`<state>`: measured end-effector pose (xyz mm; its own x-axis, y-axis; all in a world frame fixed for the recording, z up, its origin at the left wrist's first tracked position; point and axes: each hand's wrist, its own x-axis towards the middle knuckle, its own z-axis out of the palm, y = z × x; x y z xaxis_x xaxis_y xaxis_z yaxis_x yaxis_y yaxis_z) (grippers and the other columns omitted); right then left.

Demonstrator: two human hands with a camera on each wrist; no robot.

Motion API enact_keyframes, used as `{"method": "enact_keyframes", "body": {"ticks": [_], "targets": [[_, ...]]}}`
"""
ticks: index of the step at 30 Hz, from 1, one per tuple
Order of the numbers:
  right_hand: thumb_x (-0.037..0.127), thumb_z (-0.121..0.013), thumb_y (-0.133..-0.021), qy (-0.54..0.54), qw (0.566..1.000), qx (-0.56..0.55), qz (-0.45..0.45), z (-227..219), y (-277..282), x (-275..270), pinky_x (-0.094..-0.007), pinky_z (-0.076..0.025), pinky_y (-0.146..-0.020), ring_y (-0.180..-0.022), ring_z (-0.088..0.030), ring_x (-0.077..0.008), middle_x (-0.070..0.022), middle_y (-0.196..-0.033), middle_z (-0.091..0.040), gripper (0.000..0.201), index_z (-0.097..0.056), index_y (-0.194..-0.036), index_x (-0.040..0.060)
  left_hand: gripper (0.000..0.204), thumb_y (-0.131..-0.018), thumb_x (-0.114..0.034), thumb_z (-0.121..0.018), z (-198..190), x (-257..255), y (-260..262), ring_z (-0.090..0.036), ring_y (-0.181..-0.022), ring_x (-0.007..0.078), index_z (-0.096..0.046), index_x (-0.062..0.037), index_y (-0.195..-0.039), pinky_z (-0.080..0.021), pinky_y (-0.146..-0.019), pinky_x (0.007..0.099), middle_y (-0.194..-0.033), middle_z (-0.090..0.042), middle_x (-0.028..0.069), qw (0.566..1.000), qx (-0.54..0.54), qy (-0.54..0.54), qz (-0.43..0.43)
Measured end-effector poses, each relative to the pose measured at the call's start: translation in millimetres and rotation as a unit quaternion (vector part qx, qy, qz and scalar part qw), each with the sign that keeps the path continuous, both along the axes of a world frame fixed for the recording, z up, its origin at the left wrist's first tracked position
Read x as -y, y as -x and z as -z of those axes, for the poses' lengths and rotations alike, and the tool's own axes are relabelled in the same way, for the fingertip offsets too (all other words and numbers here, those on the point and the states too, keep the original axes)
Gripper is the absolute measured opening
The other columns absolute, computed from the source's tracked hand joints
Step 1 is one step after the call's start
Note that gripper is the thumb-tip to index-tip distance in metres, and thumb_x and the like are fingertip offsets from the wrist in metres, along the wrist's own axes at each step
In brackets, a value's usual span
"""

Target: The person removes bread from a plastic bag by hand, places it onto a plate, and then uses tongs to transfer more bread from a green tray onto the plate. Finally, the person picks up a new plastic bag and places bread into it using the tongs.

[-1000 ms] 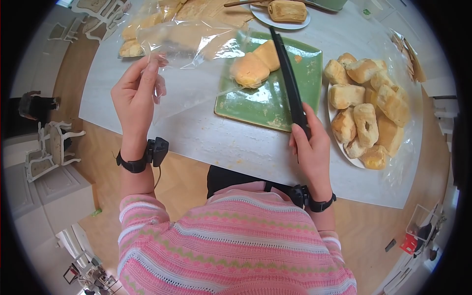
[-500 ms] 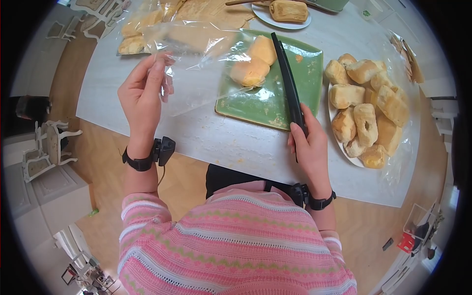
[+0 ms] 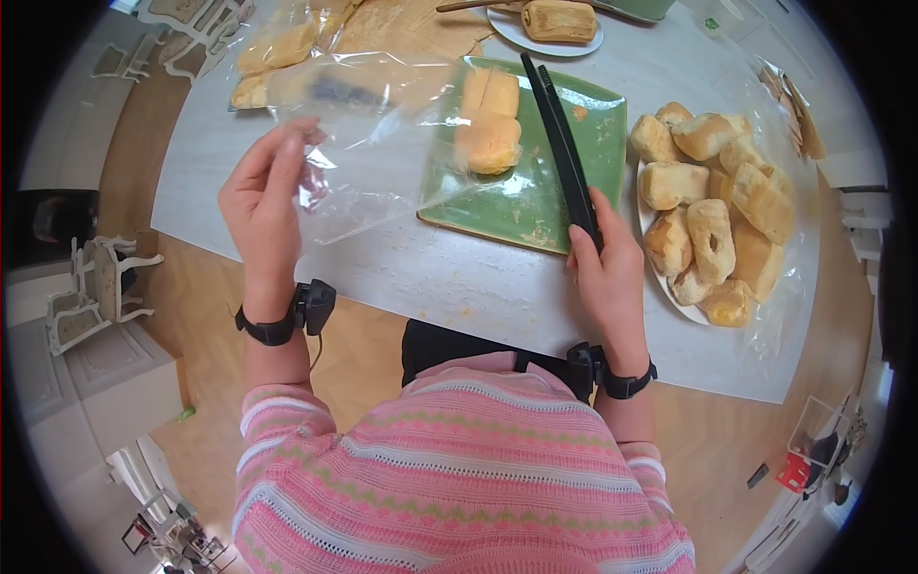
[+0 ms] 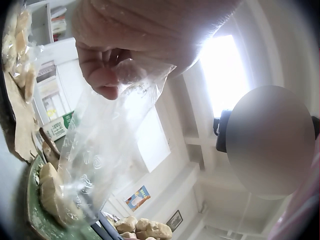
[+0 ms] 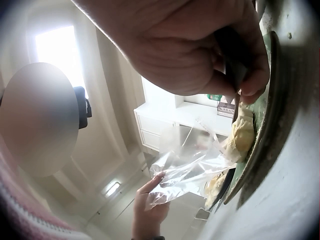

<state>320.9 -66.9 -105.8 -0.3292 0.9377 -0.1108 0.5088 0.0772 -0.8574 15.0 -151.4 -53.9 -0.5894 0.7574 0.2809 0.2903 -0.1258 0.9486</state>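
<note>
My left hand (image 3: 266, 196) pinches one end of a clear plastic bag (image 3: 359, 163) between thumb and fingers, holding it up left of the green square plate (image 3: 598, 153). The bag's other end reaches over the plate and overlaps the nearer of two bread rolls (image 3: 490, 143). The second roll (image 3: 491, 93) lies just beyond it. In my right hand (image 3: 609, 263) I grip a pair of black tongs (image 3: 562, 143), which slants over the plate to the right of the rolls. The left wrist view shows the bag (image 4: 100, 140) hanging from the thumb and fingertips (image 4: 104, 82).
To the right, a white plate (image 3: 673, 299) is heaped with bread rolls (image 3: 712, 244). Bagged bread (image 3: 277, 53) and brown paper (image 3: 411, 29) lie at the back left. A white plate (image 3: 512, 36) with one roll (image 3: 559, 21) stands beyond the green plate.
The two rolls have shifted left and turned into a near straight line on the plate. My left hand has moved slightly and the bag's lower edge hangs lower. The tongs stay in my right hand.
</note>
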Motion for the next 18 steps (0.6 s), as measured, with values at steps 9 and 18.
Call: {"method": "enact_keyframes", "body": {"ticks": [9,18], "targets": [[0.005,-0.065,-0.080,-0.261,0.930,0.257,0.014,-5.9,-1.3,18.5,-0.0403,-0.050,-0.068,-0.085,-0.061,-0.0303,-0.0139,-0.092,-0.062,0.048,-0.053,-0.127,-0.0006,0.032,-0.093,-0.007,-0.059,-12.2,-7.6,-13.8,-0.059,-0.078,0.0072,-0.057,0.0013,-0.124,-0.043,-0.055,0.0220,-0.103,-0.066,0.0076,0.987,0.120,-0.109,0.020],[0.013,-0.074,-0.079,-0.348,0.927,0.136,0.035,-17.9,-11.8,12.8,-0.0315,-0.053,-0.071,-0.095,-0.061,-0.0269,-0.0159,-0.115,-0.059,0.061,-0.049,-0.132,-0.0032,0.054,-0.087,0.002,-0.061,5.2,-23.3,-48.2,-0.060,-0.089,0.0167,-0.043,-0.0064,-0.136,-0.052,-0.064,0.0272,-0.111,-0.059,0.0083,0.963,0.230,-0.106,0.097]]}}
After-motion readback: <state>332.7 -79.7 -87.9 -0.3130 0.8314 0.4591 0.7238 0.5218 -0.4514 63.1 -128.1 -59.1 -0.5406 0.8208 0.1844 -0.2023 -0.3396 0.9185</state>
